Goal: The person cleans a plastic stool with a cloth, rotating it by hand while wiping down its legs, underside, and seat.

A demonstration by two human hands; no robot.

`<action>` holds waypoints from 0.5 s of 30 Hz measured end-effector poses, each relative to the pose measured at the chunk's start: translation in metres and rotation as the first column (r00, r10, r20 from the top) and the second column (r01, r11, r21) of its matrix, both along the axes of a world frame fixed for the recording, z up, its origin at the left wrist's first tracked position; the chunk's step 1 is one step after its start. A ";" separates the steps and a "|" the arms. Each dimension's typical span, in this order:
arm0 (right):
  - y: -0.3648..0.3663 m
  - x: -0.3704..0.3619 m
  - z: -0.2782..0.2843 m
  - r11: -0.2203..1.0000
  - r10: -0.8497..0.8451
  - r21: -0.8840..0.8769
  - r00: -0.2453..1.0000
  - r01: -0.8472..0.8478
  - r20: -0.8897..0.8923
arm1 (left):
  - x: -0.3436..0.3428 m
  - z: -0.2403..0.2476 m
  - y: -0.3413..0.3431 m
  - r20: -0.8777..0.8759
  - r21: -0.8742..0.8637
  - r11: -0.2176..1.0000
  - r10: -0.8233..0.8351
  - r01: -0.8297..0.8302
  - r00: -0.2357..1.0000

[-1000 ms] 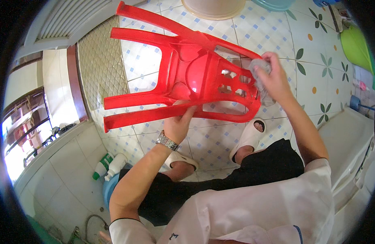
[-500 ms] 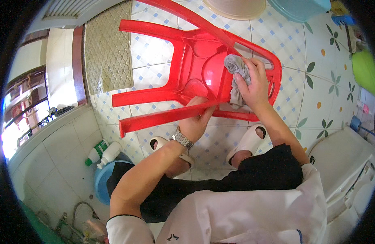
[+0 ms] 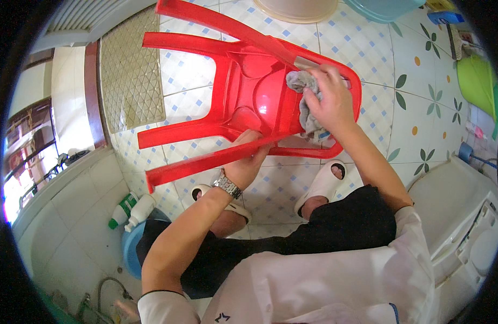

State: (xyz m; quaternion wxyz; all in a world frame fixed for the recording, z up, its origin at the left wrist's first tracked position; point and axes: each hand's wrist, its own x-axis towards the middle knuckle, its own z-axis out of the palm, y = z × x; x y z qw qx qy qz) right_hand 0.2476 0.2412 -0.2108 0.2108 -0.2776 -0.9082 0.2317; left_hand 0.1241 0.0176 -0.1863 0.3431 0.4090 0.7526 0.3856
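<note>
A red plastic chair [image 3: 227, 89] lies tipped over on the tiled floor in front of me, its legs pointing left and its slotted backrest to the right. My left hand [image 3: 247, 166] is closed around the near leg where it meets the seat; some of its fingers are hidden behind that leg. In my right hand [image 3: 333, 101] is a bunched grey cloth [image 3: 301, 80], pressed against the chair between seat and backrest. The cloth's lower end hangs over the near side of the frame.
A quilted mat [image 3: 131, 75] lies at the left. Two bottles [image 3: 141, 211] stand by a blue basin [image 3: 132, 249] at the lower left. Tubs, one beige [image 3: 297, 8] and one light blue [image 3: 387, 8], are at the far side. A white appliance [image 3: 449, 200] stands at the right.
The whole scene has slid a little left in view. My right hand and the cloth have shifted slightly toward the far side of the backrest. My left hand keeps its hold on the chair.
</note>
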 end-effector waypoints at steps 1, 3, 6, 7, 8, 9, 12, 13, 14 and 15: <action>-0.004 -0.003 -0.003 0.998 0.017 -0.061 0.999 -0.020 -0.037 | -0.002 0.003 -0.001 -0.013 -0.014 1.000 0.001 -0.002 1.000; -0.017 0.003 0.001 0.997 0.064 -0.052 0.996 -0.061 0.059 | -0.003 0.003 -0.002 -0.027 0.042 0.999 0.006 -0.004 1.000; -0.040 0.023 0.009 0.978 0.208 -0.053 0.954 -0.201 0.217 | -0.004 0.008 0.006 -0.053 0.046 0.998 -0.029 0.032 0.998; -0.046 0.030 0.013 0.933 0.358 -0.115 0.909 -0.340 0.216 | -0.003 0.007 0.003 -0.052 0.045 0.998 -0.038 0.040 0.998; -0.049 0.033 0.017 0.865 0.500 -0.175 0.842 -0.471 0.203 | -0.002 0.004 -0.002 -0.037 0.017 1.000 -0.023 0.023 0.999; -0.041 0.032 0.018 0.851 0.516 -0.182 0.849 -0.493 0.111 | -0.002 0.002 -0.005 -0.023 -0.011 1.000 -0.006 0.006 1.000; -0.011 0.028 0.016 0.947 0.317 -0.103 0.938 -0.305 0.141 | -0.003 -0.003 -0.005 0.021 0.029 0.999 0.020 -0.020 1.000; 0.000 0.021 0.012 0.981 0.179 -0.098 0.975 -0.167 0.132 | 0.000 -0.001 -0.007 0.028 0.021 1.000 0.016 -0.016 0.999; 0.017 0.012 0.008 0.996 0.087 -0.020 0.996 -0.086 0.029 | 0.000 -0.001 -0.006 0.046 0.036 0.999 0.039 -0.040 0.998; 0.008 0.013 0.010 0.995 0.097 -0.031 0.988 -0.094 0.121 | 0.000 -0.001 -0.005 0.063 0.051 0.997 0.062 -0.066 0.996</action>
